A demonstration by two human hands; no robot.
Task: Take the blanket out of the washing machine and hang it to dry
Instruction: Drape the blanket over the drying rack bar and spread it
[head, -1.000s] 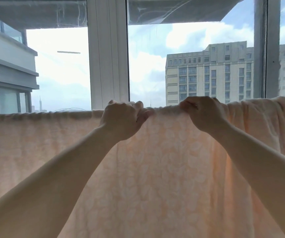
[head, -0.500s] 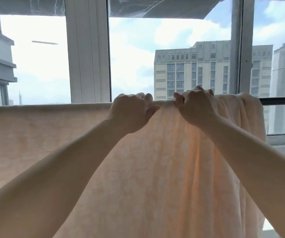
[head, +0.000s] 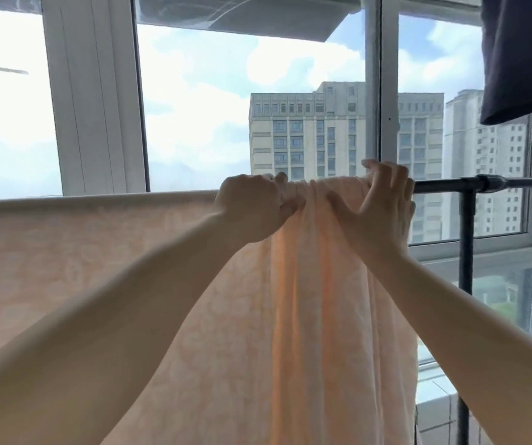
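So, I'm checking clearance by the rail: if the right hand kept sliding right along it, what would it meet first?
Probably the black joint on the bare rail; the right hand grips the blanket edge.

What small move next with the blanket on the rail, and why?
Probably slide the right hand rightward along the rail to spread the blanket. It lies flat on the left but is bunched between both hands, the left hand gripping the gathers, and bare rail shows to the right.
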